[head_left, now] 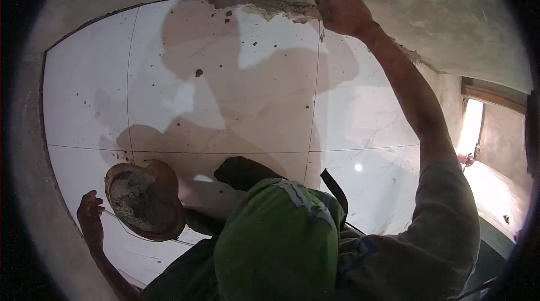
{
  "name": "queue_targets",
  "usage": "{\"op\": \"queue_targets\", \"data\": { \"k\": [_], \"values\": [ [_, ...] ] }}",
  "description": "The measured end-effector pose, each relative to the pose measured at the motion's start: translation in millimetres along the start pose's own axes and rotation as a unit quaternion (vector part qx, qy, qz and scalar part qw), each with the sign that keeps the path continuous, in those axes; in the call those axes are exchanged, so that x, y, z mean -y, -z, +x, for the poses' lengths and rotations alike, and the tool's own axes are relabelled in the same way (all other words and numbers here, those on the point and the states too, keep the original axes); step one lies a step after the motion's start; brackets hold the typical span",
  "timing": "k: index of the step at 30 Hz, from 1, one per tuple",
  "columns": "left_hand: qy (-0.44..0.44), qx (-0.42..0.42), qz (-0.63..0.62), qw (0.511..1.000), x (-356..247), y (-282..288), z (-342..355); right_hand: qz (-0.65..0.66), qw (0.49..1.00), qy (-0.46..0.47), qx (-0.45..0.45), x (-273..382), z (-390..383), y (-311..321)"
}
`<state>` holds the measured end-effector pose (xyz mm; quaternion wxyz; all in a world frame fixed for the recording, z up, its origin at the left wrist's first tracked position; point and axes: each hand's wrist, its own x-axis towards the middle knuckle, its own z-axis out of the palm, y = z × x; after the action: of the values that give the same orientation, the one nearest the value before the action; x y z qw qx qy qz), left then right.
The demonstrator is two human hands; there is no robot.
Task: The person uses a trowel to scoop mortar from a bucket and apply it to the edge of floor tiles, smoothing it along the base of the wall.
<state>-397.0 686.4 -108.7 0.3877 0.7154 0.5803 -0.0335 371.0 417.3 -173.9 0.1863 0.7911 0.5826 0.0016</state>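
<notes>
My right hand [344, 13] is raised to the top edge of a wall of large white marble-look tiles [253, 87]. Its fingers are curled against a ragged band of grey mortar [281, 8] where the tiles meet rough plaster. Whatever is inside the fingers is hidden. My left hand [91, 219] is low on the left, gripping the rim of a round, rusty pan [145, 200] filled with wet grey mortar, held close to the tiles. Dark mortar specks dot the tile faces.
Rough grey plaster [439, 14] covers the wall above and to the left of the tiles. A bright window opening [471, 126] with a wooden frame sits on the right. Green cloth [281, 239] and a dark strap [334, 188] fill the lower centre.
</notes>
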Motion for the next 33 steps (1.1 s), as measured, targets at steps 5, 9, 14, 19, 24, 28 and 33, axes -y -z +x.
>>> {"op": "queue_targets", "data": {
  "k": [5, 9, 14, 19, 24, 28, 33],
  "values": [
    [0.033, -0.028, 0.007, 0.999, 18, 4, -20, -0.024, 0.999, -0.035, -0.017, -48, -64, -21],
    [0.091, 0.013, 0.023, 0.996, 34, 2, -19, 0.210, 0.967, -0.119, -0.086, -74, -112, -36],
    [0.032, 0.004, 0.017, 0.999, 20, -3, -1, 0.136, 0.984, -0.033, -0.110, -57, -108, -93],
    [0.027, 0.010, 0.008, 1.000, 8, -4, -9, 0.199, 0.970, -0.095, -0.103, -41, -75, -119],
    [0.049, -0.016, 0.053, 0.997, 13, -1, -24, 0.163, 0.972, -0.074, -0.152, -11, -41, -89],
    [0.036, -0.008, -0.003, 0.999, 18, 0, -31, 0.217, 0.961, -0.060, -0.160, 17, -31, -69],
    [0.072, -0.002, 0.013, 0.997, 14, 1, -36, 0.155, 0.974, -0.035, -0.162, 40, 1, -70]
  ]
}}
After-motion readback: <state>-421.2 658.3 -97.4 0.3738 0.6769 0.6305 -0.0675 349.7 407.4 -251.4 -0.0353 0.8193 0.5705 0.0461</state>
